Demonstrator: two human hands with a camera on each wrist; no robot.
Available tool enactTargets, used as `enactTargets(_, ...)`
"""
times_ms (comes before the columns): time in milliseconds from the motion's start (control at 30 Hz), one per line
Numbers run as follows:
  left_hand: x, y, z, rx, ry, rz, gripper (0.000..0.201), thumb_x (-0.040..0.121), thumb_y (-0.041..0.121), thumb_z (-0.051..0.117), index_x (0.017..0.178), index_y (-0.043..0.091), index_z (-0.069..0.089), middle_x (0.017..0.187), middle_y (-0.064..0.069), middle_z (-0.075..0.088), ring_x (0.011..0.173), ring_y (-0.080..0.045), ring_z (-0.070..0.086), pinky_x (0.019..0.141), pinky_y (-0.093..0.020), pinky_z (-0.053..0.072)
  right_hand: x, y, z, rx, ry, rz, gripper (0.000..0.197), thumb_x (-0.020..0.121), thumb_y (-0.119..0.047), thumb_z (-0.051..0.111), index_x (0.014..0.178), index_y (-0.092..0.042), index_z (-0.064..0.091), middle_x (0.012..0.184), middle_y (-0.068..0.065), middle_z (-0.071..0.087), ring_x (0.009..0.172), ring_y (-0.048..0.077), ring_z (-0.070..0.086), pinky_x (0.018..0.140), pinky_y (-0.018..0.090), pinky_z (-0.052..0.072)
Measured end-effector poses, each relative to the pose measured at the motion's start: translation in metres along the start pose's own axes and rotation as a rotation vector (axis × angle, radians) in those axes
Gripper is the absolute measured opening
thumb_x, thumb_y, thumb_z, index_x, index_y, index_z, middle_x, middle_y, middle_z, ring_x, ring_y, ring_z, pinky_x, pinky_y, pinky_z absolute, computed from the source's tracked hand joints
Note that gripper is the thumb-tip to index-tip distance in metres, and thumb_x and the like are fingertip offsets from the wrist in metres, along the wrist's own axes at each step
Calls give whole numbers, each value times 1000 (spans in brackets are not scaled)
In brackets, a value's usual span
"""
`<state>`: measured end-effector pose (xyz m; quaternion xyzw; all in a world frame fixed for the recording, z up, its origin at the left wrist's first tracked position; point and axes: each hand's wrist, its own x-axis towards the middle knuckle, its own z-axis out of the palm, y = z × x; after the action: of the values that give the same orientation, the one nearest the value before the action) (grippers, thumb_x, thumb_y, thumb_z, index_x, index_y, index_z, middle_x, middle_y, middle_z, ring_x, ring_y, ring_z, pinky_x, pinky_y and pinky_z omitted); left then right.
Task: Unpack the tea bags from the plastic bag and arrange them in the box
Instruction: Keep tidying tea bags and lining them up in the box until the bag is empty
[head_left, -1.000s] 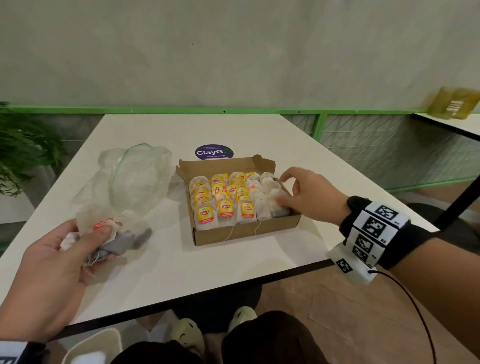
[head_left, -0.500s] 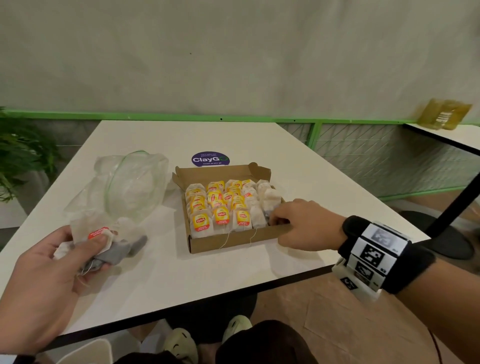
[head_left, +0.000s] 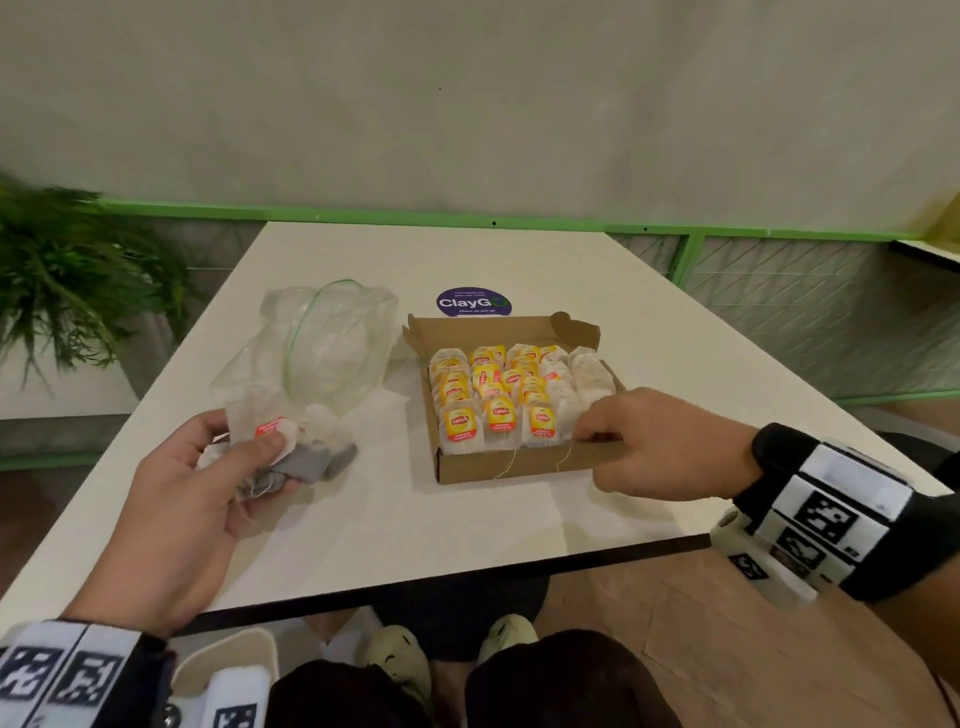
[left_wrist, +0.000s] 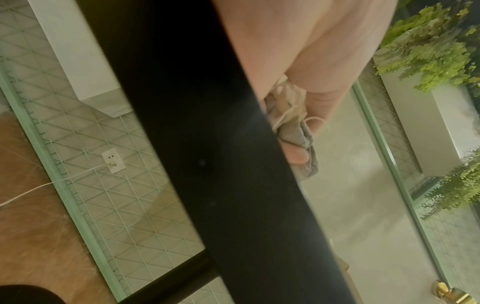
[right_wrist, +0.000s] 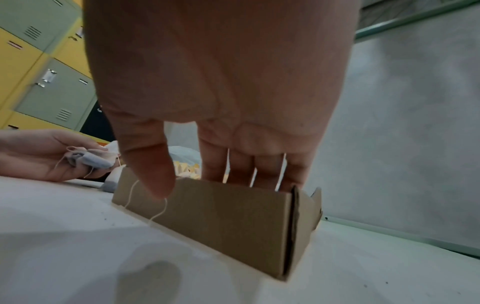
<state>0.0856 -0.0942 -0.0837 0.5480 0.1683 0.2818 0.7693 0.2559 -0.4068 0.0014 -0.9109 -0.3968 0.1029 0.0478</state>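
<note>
Box (head_left: 519, 462) rim under right hand (head_left: 670, 447)

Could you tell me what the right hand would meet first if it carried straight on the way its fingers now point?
Probably the tea bags in the box: the right hand already grips its near wall.
</note>
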Motion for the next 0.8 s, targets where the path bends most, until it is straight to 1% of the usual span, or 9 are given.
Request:
enactTargets(133,-9,7,7,-17,-5,-2,33,71,14,75,103,13,68,97,-10,77,78,-18,75,60,-26,60,12,0,1,28,-16,11,33,65,-42,54,90,-23,65,85,-4,64,78,15,57,72,41,51)
enactTargets(300,-8,10,3,-14,4,-60,30,84,-1,69,111,13,66,109,-14,74,84,-24,72,60,-31,60,10,6,4,98,56,-17,14,75,-25,72,87,-31,70,80,-13,67,78,9,60,72,36,51)
enactTargets(367,-7,9,0,2,-3,-79,30,88,-6,64,111,14,65,106,-12,75,81,-22,72,62,-32,60,11,5,6,119,30,-1,15,67,-36,68,81,-33,70,76,-12,65,76,9,59,68,34,50)
enactTargets(467,-6,7,-1,18,-12,-86,31,88,-7,66,111,14,65,100,-10,75,72,-19,70,63,-31,61,17,0,10,56,-11,22,31,61,-48,57,82,-28,68,75,-5,63,73,12,58,66,35,50)
enactTargets(567,-6,8,0,0,-15,-82,33,85,-8,70,110,13,66,97,-13,75,74,-23,67,66,-36,62,20,-1,8,27,14,52,42,58,-60,53,80,-27,68,75,-4,64,74,13,58,69,38,51)
enactTargets(633,-7,7,-1,-8,-16,-78,36,83,-7,73,112,12,66,102,-16,74,78,-28,66,68,-38,62,19,-3,6,34,39,54,29,63,-57,61,77,-34,68,74,-7,65,74,13,59,69,40,52)
enactTargets(667,-7,8,-1,-13,-17,-73,37,82,-6,74,113,12,66,103,-18,73,76,-28,66,66,-36,61,17,-4,5,25,77,47,18,67,-54,67,76,-38,68,74,-11,65,74,12,60,68,39,52)
enactTargets(733,-8,8,-1,-21,-35,-64,39,81,-6,75,114,10,65,101,-19,73,73,-28,66,64,-35,60,10,-15,-3,16,245,17,13,71,-51,65,72,-38,68,82,-22,64,75,5,60,62,35,51)
enactTargets(800,-8,9,-1,2,-62,-53,41,79,-4,78,116,9,65,103,-19,75,81,-32,69,66,-36,61,2,-46,-7,183,450,-54,4,76,-37,68,73,-34,69,81,-21,65,75,6,60,60,31,49)
